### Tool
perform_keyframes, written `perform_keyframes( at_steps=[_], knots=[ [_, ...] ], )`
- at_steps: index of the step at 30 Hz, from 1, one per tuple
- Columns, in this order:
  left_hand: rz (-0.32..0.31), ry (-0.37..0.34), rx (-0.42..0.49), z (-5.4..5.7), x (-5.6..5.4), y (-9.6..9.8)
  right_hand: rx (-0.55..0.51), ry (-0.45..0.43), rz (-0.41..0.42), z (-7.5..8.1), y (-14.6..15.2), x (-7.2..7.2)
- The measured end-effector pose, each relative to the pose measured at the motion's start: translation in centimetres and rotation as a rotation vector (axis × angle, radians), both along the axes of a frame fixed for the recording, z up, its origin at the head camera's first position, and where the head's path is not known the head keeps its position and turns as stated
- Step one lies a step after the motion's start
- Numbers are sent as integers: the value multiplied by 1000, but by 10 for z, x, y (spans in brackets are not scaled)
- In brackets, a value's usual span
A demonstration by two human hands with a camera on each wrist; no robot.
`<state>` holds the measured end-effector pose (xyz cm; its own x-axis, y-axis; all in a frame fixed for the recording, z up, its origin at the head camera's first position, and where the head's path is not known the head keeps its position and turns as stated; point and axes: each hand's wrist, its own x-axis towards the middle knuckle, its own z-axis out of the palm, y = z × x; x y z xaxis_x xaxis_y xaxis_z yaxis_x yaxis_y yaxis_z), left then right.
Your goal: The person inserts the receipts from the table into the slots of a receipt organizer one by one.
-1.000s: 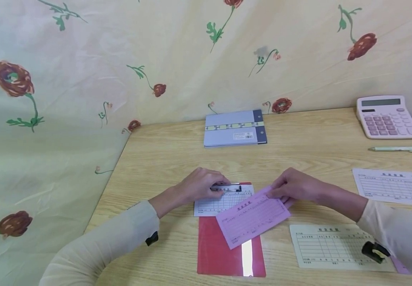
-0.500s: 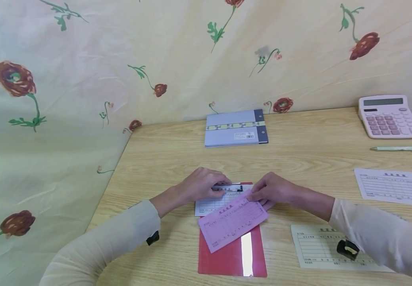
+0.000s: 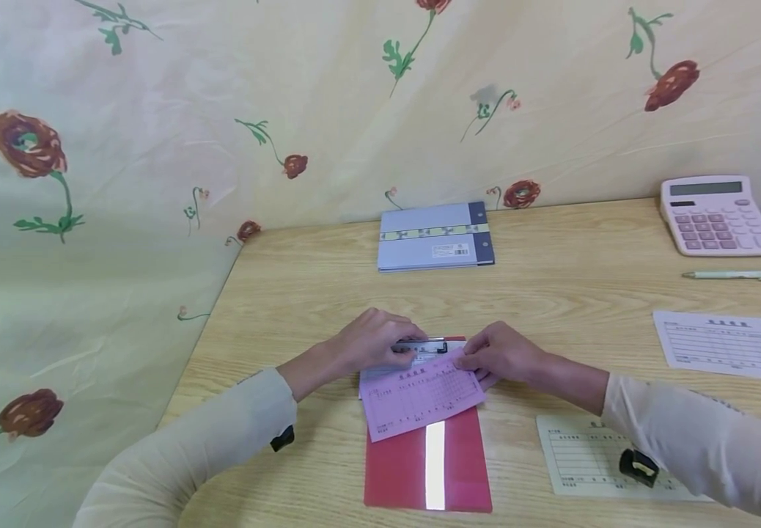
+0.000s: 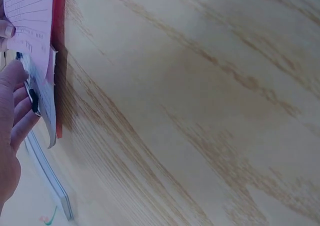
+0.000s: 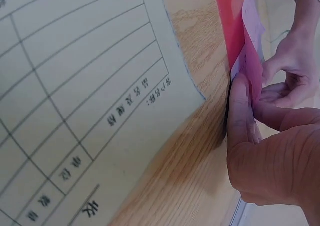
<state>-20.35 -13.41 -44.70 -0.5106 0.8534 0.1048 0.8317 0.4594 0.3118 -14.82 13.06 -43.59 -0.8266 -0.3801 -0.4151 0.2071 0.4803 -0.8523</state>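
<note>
The right hand (image 3: 502, 356) pinched the pink slip (image 3: 420, 403) between its fingers; the slip slanted over the red board (image 3: 396, 477), just below the left hand (image 3: 374, 341), whose fingers gripped the clip (image 3: 442, 347). Levelling it before tucking seemed wisest.

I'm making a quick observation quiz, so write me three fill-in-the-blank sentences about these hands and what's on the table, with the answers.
The right hand holds a pink form over the clipboard, whose colour is ____.
The left hand grips the clipboard's metal ____.
The pen lies just in front of the pink-buttoned ____.
Missing words: red; clip; calculator.
</note>
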Motion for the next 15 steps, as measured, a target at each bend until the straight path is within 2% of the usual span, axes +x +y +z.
perform_keyframes(
  at_steps=[15],
  knots=[
    [-19,-17,11,2,-3,0,34,21,-10,0,-1,1]
  ],
)
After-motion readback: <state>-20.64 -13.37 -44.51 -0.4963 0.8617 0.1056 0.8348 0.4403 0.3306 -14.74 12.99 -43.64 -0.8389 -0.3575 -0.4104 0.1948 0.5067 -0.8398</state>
